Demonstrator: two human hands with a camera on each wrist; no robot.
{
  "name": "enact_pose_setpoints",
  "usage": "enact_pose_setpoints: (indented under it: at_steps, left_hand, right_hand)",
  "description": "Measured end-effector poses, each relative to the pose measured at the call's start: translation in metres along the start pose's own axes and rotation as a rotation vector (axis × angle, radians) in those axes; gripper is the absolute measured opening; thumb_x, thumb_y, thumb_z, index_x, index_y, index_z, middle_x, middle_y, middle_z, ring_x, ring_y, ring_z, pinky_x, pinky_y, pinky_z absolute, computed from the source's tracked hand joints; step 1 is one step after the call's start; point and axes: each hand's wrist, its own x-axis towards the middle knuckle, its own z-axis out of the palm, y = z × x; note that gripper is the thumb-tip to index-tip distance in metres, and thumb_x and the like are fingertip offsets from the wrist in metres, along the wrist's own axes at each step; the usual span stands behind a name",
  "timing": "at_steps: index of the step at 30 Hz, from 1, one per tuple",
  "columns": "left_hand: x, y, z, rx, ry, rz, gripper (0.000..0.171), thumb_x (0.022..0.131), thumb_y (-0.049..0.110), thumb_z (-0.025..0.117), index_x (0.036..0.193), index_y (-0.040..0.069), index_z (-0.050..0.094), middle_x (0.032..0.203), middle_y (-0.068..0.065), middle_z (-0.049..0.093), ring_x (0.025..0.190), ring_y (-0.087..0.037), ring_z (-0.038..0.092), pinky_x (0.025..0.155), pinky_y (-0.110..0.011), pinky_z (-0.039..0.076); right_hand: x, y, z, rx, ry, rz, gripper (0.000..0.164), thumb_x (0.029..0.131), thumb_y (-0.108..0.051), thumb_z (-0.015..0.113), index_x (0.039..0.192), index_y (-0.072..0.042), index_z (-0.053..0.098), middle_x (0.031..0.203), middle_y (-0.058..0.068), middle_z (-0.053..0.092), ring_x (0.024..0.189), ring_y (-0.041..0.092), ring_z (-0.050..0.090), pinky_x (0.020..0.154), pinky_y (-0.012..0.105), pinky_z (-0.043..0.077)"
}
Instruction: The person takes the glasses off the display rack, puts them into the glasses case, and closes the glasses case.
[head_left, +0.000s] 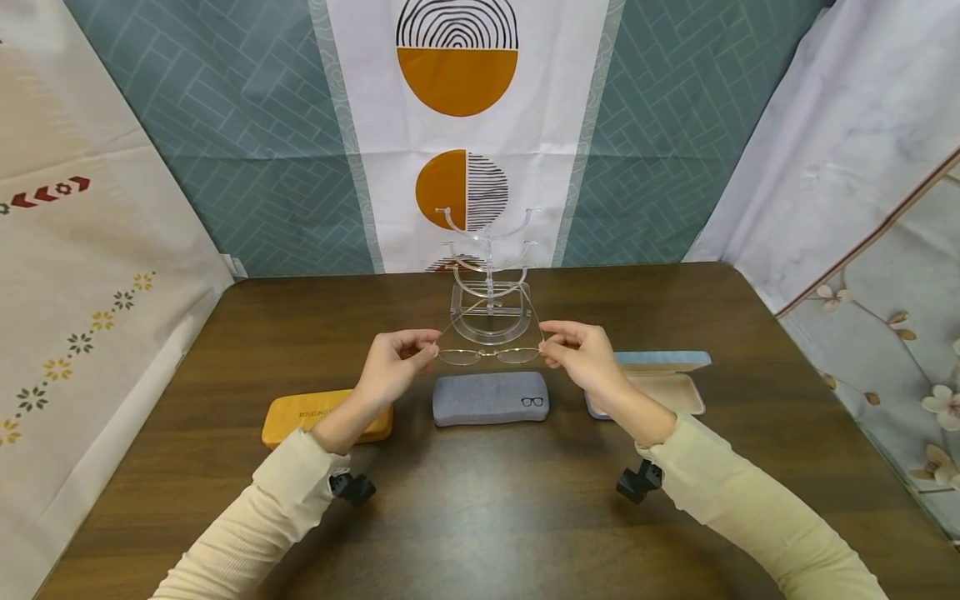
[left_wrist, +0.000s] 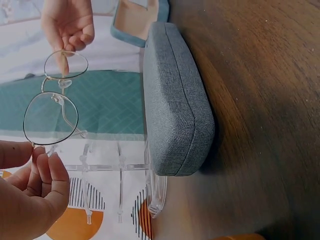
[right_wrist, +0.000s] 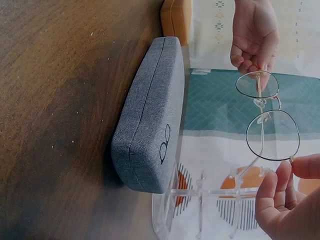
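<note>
A pair of thin gold wire-rimmed eyeglasses (head_left: 487,354) is held up between both hands, lenses toward the wearer of the camera and temples pointing away. My left hand (head_left: 397,360) pinches the frame at its left hinge between thumb and fingers. At the right hinge, my right hand (head_left: 581,357) pinches it the same way. In the left wrist view both round lenses of the eyeglasses (left_wrist: 51,118) show. Below and nearer lies a closed grey fabric glasses case (head_left: 491,400) with a small glasses print. Just behind the eyeglasses stands a clear acrylic display stand (head_left: 490,287).
A yellow glasses case (head_left: 300,414) lies closed at the left, partly behind the left forearm. On the right a blue glasses case (head_left: 678,387) stands open with a beige lining, partly covered by the right hand. Curtains hang around the brown wooden table (head_left: 465,517).
</note>
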Motion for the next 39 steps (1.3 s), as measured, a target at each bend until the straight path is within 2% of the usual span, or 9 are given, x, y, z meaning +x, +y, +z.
enact_pose_setpoints:
  at_steps: [3,7,10,16,21,26,34,39]
  left_hand:
    - [-0.0008,-0.0003,0.0005,-0.014,-0.003,0.003,0.020,0.084,-0.003,0.059,0.103,-0.009,0.064,0.076,-0.021,0.059,0.063,-0.021,0.057,0.055,-0.020,0.045]
    - [-0.0013,-0.0003,0.0013,-0.023,-0.006,0.011,0.019,0.084,-0.004,0.060,0.102,-0.009,0.065,0.076,-0.023,0.059,0.064,-0.026,0.057,0.055,-0.020,0.045]
    - [-0.0014,-0.0001,0.0017,-0.015,-0.007,0.022,0.018,0.084,-0.004,0.059,0.101,-0.009,0.065,0.074,-0.020,0.059,0.062,-0.025,0.056,0.054,-0.020,0.044]
    - [-0.0025,0.0003,0.0025,-0.012,-0.017,0.036,0.018,0.084,-0.005,0.059,0.101,-0.009,0.065,0.070,-0.013,0.058,0.057,-0.012,0.053,0.053,-0.020,0.043]
    - [-0.0039,0.0002,0.0030,-0.012,-0.035,0.058,0.018,0.085,-0.005,0.057,0.101,-0.010,0.064,0.068,-0.010,0.057,0.053,-0.009,0.052,0.053,-0.021,0.044]
    - [-0.0049,-0.0011,0.0037,-0.014,-0.042,0.053,0.018,0.086,-0.005,0.056,0.101,-0.011,0.063,0.070,-0.012,0.059,0.053,-0.013,0.053,0.054,-0.024,0.046]
    - [-0.0049,-0.0008,0.0053,-0.017,-0.042,0.045,0.018,0.085,-0.007,0.055,0.100,-0.012,0.064,0.073,-0.014,0.060,0.055,-0.021,0.054,0.055,-0.025,0.047]
    - [-0.0039,-0.0017,0.0058,-0.019,-0.042,0.044,0.016,0.085,-0.008,0.055,0.098,-0.012,0.064,0.072,-0.012,0.060,0.056,-0.024,0.053,0.054,-0.023,0.046]
  right_hand:
    - [-0.0010,-0.0007,-0.0005,0.013,-0.001,-0.002,0.034,0.085,0.003,0.056,0.118,0.008,0.055,0.078,0.005,0.063,0.067,0.015,0.060,0.064,0.023,0.050]
    - [-0.0017,-0.0014,-0.0009,0.026,-0.002,-0.003,0.034,0.085,0.004,0.056,0.118,0.008,0.055,0.077,0.004,0.063,0.065,0.012,0.059,0.064,0.023,0.050]
    - [-0.0021,-0.0012,-0.0015,0.030,-0.001,-0.003,0.034,0.085,0.004,0.056,0.118,0.008,0.055,0.079,0.008,0.064,0.064,0.011,0.059,0.064,0.023,0.050]
    - [-0.0030,-0.0007,-0.0023,0.032,-0.005,0.005,0.034,0.085,0.004,0.056,0.119,0.008,0.055,0.083,0.015,0.063,0.067,0.018,0.060,0.064,0.023,0.050]
    - [-0.0028,0.0005,-0.0023,0.034,-0.007,0.012,0.034,0.085,0.004,0.056,0.119,0.008,0.055,0.081,0.011,0.063,0.068,0.020,0.060,0.064,0.024,0.050]
    - [-0.0024,0.0023,-0.0021,0.037,-0.007,0.011,0.034,0.085,0.004,0.056,0.119,0.008,0.055,0.078,0.007,0.063,0.067,0.017,0.060,0.064,0.023,0.050]
    - [-0.0025,0.0029,-0.0013,0.043,-0.006,0.015,0.034,0.085,0.004,0.055,0.119,0.008,0.055,0.081,0.011,0.063,0.067,0.018,0.060,0.064,0.024,0.050]
    - [-0.0027,0.0023,-0.0012,0.046,-0.006,0.011,0.034,0.085,0.004,0.055,0.119,0.008,0.055,0.078,0.005,0.062,0.069,0.020,0.060,0.064,0.023,0.050]
